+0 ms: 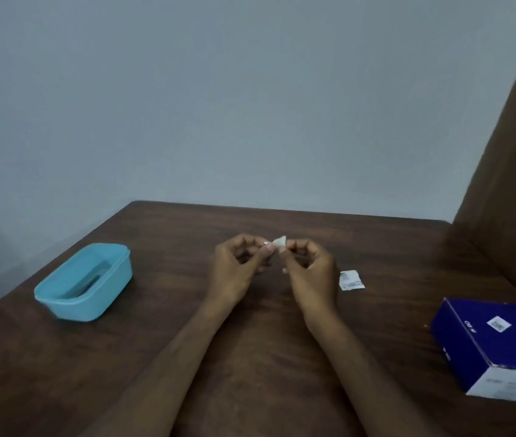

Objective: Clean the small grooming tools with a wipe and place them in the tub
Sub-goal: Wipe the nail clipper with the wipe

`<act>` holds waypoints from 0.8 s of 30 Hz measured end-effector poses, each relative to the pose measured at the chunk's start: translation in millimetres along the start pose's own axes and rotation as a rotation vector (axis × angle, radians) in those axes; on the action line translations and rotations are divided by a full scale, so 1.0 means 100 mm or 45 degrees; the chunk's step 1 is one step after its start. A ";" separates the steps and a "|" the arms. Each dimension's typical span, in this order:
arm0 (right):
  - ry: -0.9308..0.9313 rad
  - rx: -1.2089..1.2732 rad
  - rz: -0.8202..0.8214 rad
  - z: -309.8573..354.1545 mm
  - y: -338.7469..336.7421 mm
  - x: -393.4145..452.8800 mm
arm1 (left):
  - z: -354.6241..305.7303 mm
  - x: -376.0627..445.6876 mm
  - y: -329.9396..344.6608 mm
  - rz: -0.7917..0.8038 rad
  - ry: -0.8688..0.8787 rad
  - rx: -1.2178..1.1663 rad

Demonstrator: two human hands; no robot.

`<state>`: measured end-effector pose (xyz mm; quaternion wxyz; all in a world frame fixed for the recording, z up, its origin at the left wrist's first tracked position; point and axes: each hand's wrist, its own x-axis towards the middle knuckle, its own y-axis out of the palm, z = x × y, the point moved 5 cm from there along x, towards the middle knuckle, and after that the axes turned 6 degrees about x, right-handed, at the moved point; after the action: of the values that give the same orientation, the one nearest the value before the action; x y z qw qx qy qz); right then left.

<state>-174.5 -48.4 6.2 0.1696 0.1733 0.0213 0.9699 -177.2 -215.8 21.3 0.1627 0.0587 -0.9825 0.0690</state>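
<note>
Between two hands [277, 260]: one wipe [280, 241].

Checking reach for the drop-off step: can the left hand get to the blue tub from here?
Probably yes. The blue tub sits open-topped on the table to the left hand's side, nothing between them, though its grip shares a small white wipe with the right hand.

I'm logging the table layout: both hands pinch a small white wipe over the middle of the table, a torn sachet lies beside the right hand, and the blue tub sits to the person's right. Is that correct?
One detail is wrong. The head view shows the blue tub on the person's left, not right. The rest stands: left hand and right hand pinch the small white wipe, and the torn sachet lies beside the right hand.
</note>
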 end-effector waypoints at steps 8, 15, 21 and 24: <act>-0.145 -0.187 -0.091 0.09 -0.14 0.00 | 0.06 -0.05 0.05 0.067 0.081 0.352; -0.541 -0.466 0.155 0.20 0.01 -0.11 | 0.02 -0.02 0.03 0.027 0.191 0.460; -0.581 -0.487 0.136 0.23 0.00 -0.11 | -0.04 -0.09 0.05 0.040 0.234 0.509; -0.492 -0.312 -0.038 0.26 -0.06 -0.06 | -0.04 -0.08 0.03 0.035 0.188 0.472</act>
<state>-158.1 -45.6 28.3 0.2045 0.3336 -0.1270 0.9115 -168.7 -211.9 22.2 0.2199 0.0692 -0.9390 0.2550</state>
